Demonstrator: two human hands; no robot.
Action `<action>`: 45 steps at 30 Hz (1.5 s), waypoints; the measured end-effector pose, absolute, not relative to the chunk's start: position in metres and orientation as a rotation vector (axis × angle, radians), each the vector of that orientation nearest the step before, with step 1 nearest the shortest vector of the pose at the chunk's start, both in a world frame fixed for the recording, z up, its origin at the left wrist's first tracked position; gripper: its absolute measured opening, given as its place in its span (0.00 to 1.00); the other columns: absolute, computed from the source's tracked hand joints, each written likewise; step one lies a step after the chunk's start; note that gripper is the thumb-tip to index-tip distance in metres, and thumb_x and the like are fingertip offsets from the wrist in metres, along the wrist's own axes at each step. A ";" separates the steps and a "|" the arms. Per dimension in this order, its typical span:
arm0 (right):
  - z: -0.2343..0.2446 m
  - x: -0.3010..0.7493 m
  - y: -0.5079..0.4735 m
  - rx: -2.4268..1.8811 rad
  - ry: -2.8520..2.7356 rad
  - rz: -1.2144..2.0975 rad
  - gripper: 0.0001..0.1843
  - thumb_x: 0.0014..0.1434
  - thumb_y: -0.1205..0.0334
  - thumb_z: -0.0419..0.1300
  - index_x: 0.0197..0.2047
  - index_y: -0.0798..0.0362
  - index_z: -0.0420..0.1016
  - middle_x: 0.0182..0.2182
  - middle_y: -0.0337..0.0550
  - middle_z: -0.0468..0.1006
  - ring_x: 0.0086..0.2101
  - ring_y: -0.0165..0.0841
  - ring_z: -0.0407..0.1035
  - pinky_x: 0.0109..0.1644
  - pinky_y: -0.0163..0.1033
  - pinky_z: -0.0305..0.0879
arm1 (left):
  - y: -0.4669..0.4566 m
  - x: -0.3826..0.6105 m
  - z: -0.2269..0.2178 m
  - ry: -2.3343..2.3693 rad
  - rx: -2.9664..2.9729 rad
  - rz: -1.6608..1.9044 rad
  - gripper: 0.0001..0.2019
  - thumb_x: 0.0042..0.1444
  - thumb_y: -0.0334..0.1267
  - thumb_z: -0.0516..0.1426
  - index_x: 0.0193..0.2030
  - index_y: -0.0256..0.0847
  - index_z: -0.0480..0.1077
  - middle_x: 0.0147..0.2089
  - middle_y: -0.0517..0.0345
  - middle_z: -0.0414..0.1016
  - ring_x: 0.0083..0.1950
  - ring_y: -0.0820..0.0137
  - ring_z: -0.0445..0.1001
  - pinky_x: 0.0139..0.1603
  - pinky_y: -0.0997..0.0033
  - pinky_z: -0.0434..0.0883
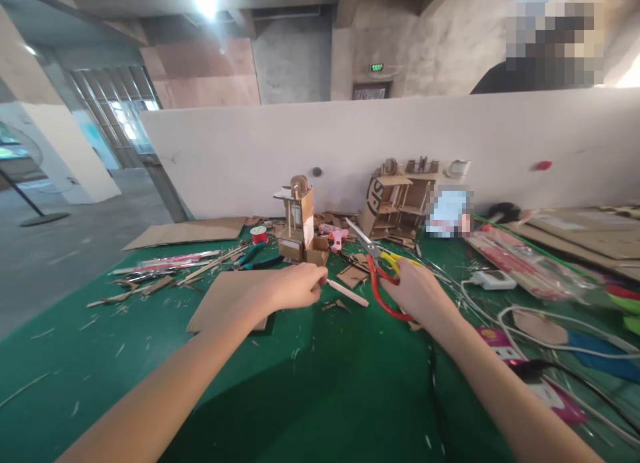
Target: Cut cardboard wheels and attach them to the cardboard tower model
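Note:
My left hand [296, 286] pinches one end of a thin white stick [349, 293] just above the green table [310, 389]. My right hand [419, 291] grips scissors [376, 263] with red and yellow handles; their blades point up and left, above the stick. A flat cardboard sheet [225, 296] lies under my left wrist. Behind the hands stands a small cardboard model [299, 226]. Cardboard scraps [352, 275] lie between the hands.
A second cardboard model [397, 199] leans against the white partition [350, 143]. A pink glue gun [334, 236], red tape roll [259, 234], white power strip [493, 279], cables and packaged sticks [525, 263] crowd the right. A person sits behind the partition.

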State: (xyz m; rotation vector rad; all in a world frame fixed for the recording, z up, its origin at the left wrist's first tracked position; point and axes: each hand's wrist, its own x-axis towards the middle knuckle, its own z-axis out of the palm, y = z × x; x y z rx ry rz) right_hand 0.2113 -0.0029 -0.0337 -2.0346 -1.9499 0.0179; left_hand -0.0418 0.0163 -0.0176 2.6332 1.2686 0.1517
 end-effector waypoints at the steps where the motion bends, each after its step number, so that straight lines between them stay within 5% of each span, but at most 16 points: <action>1: -0.033 0.215 -0.001 -2.077 -1.977 -0.052 0.11 0.59 0.55 0.56 0.38 0.55 0.70 0.33 0.54 0.78 0.35 0.44 0.75 0.31 0.38 0.61 | 0.017 -0.042 -0.018 1.278 2.637 0.139 0.10 0.54 0.33 0.51 0.42 0.42 0.69 0.42 0.49 0.76 0.40 0.61 0.74 0.35 0.68 0.65; 16: -0.052 0.219 0.041 -2.176 -2.033 -0.369 0.13 0.59 0.70 0.51 0.42 0.63 0.76 0.38 0.64 0.79 0.40 0.50 0.76 0.40 0.45 0.67 | 0.015 -0.042 -0.020 1.311 2.545 0.245 0.10 0.58 0.35 0.51 0.45 0.44 0.69 0.42 0.50 0.76 0.40 0.62 0.75 0.35 0.68 0.66; 25: -0.048 0.211 0.041 -2.061 -1.938 -0.557 0.16 0.61 0.74 0.46 0.48 0.70 0.71 0.41 0.68 0.76 0.47 0.52 0.71 0.51 0.49 0.61 | 0.029 -0.039 -0.023 1.121 1.976 0.699 0.12 0.56 0.39 0.55 0.47 0.42 0.65 0.39 0.53 0.76 0.33 0.66 0.79 0.28 0.71 0.70; 29: -0.043 0.194 0.025 -1.592 -2.034 -0.242 0.23 0.63 0.64 0.51 0.61 0.61 0.60 0.54 0.61 0.71 0.54 0.47 0.66 0.55 0.47 0.63 | 0.043 -0.042 -0.029 1.043 1.717 0.815 0.17 0.52 0.36 0.60 0.49 0.41 0.65 0.36 0.54 0.78 0.36 0.64 0.80 0.35 0.66 0.73; 35: -0.070 0.169 0.003 -1.111 -2.137 0.292 0.23 0.63 0.60 0.55 0.60 0.51 0.60 0.54 0.51 0.70 0.49 0.39 0.71 0.52 0.46 0.69 | 0.041 -0.041 -0.033 0.967 1.749 0.688 0.24 0.47 0.35 0.63 0.53 0.38 0.68 0.42 0.47 0.79 0.43 0.60 0.79 0.36 0.65 0.74; 41: -0.082 0.170 0.005 -1.092 -2.147 0.356 0.20 0.60 0.66 0.56 0.56 0.52 0.66 0.50 0.50 0.73 0.48 0.38 0.71 0.50 0.45 0.69 | 0.032 -0.037 -0.033 0.923 1.850 0.488 0.21 0.53 0.38 0.61 0.54 0.38 0.67 0.39 0.49 0.79 0.40 0.63 0.79 0.38 0.66 0.73; 45: -0.078 0.174 0.004 -1.271 -2.201 0.175 0.16 0.62 0.63 0.56 0.53 0.53 0.69 0.48 0.50 0.75 0.49 0.40 0.69 0.51 0.44 0.66 | 0.032 -0.039 -0.038 1.080 2.098 0.617 0.24 0.54 0.42 0.59 0.57 0.41 0.66 0.54 0.43 0.72 0.41 0.63 0.78 0.34 0.69 0.72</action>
